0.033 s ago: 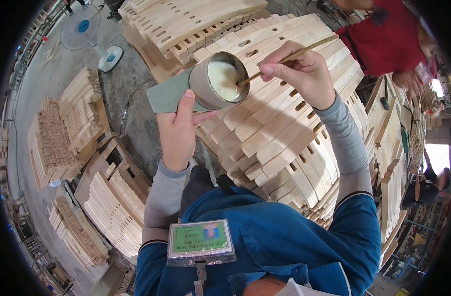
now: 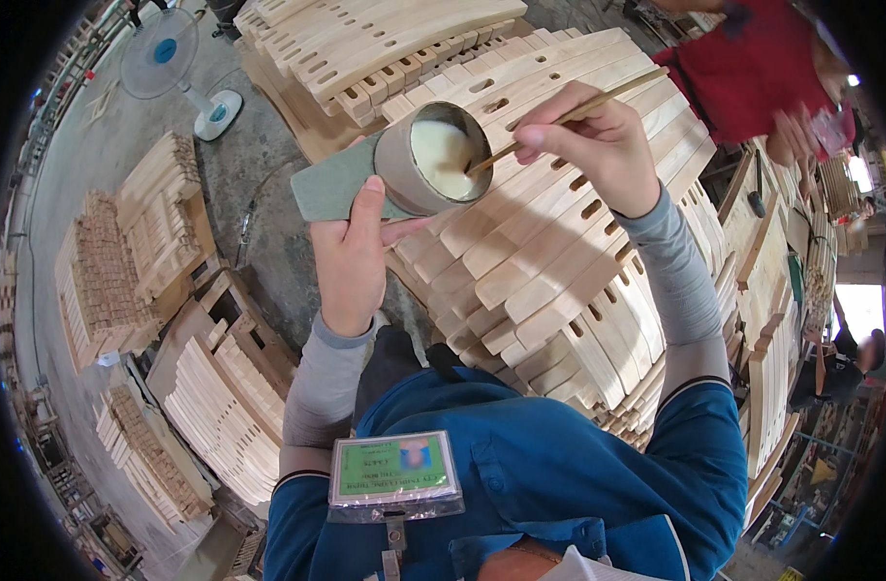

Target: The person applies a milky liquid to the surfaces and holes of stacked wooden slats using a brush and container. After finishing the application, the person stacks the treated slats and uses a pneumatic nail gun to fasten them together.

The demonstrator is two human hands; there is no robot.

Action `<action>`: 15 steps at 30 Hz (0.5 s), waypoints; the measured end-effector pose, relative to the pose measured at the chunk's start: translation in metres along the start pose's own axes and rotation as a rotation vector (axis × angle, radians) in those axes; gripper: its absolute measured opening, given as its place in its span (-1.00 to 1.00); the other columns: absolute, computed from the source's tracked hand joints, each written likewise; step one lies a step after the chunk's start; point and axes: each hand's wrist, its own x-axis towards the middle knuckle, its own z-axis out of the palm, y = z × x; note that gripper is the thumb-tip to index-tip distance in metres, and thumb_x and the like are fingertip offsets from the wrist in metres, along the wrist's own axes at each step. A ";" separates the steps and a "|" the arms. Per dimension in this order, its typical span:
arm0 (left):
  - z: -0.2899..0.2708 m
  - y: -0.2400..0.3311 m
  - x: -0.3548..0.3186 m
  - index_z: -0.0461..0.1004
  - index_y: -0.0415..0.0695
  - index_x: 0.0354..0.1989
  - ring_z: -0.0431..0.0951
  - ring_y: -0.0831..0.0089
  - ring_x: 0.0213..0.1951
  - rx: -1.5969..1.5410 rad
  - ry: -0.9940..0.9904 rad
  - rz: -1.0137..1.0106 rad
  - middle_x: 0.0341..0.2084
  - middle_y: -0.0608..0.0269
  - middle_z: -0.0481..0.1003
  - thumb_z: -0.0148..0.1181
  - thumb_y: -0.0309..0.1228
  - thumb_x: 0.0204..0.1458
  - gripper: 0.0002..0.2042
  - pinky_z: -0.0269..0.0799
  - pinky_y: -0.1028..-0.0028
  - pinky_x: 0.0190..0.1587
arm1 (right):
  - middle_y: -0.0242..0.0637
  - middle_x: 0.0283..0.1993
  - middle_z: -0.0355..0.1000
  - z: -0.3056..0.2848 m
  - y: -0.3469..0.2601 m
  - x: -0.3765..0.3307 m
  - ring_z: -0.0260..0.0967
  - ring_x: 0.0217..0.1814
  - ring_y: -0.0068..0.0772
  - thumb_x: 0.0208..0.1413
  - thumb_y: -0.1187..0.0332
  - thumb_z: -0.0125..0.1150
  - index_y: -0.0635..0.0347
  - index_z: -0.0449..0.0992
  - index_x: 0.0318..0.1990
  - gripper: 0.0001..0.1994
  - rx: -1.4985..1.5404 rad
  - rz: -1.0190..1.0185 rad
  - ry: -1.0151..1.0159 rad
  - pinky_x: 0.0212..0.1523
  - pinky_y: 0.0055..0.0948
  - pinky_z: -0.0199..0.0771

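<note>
Wooden stick, pinched in the right hand, slanted down-left into the glue cup gripped by the left hand.

the left hand grips a grey cup of pale paste and a grey-green pad while the right hand dips a thin wooden stick into it, above stacked curved wooden slats.
</note>
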 end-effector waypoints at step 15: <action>0.003 -0.021 0.037 0.23 -0.34 -0.04 0.49 0.37 -0.30 -0.063 0.017 -0.031 -0.21 0.14 0.37 -0.17 -0.47 0.10 -0.72 0.55 0.44 -0.35 | -0.34 -0.43 0.38 -0.038 0.065 0.028 0.37 -0.48 -0.58 0.08 0.31 0.05 0.22 0.36 -0.39 -0.85 0.536 0.375 0.273 -0.37 -0.67 0.44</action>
